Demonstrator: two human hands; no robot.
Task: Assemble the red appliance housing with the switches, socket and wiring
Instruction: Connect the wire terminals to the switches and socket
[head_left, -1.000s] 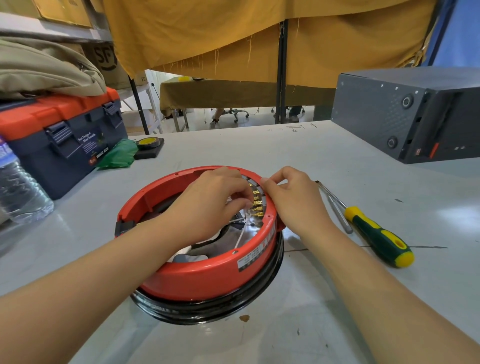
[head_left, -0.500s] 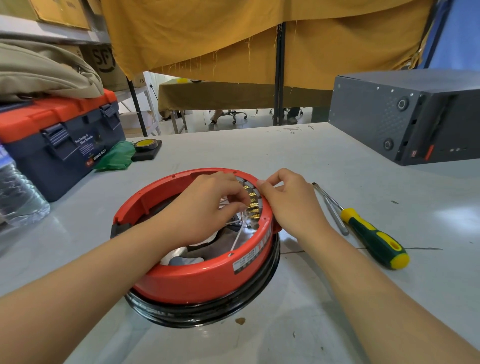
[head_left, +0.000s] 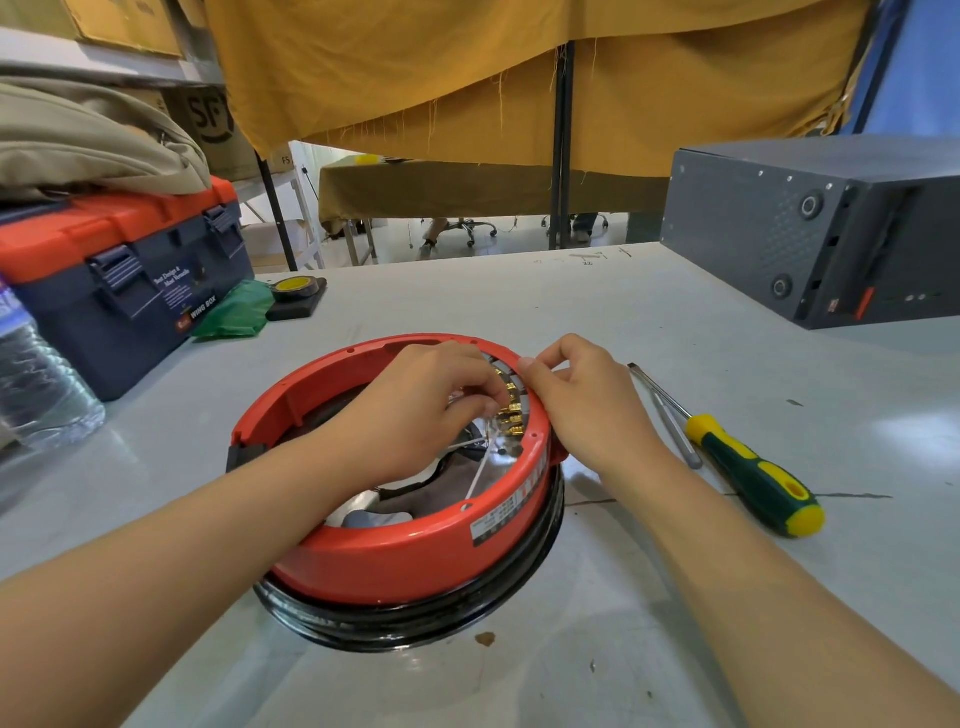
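The round red appliance housing (head_left: 415, 556) lies upside down on a black ring (head_left: 415, 618) in the middle of the table. Brass terminals (head_left: 511, 408) line its inner right wall, and white wires (head_left: 480, 470) run across the inside. My left hand (head_left: 415, 410) reaches into the housing, its fingertips pinched at a wire end by the terminals. My right hand (head_left: 587, 405) rests on the right rim from outside, thumb and forefinger pinched at the rim next to the terminals. What the fingertips hold is hidden.
A green and yellow screwdriver (head_left: 748, 467) lies right of the housing. A dark grey metal box (head_left: 810, 228) stands at the back right. At the left are a blue and orange toolbox (head_left: 119, 280), a water bottle (head_left: 36, 384), a green cloth (head_left: 234, 312) and a tape roll (head_left: 296, 288).
Both hands stay at the terminals with only small finger movements. The view has shifted slightly.
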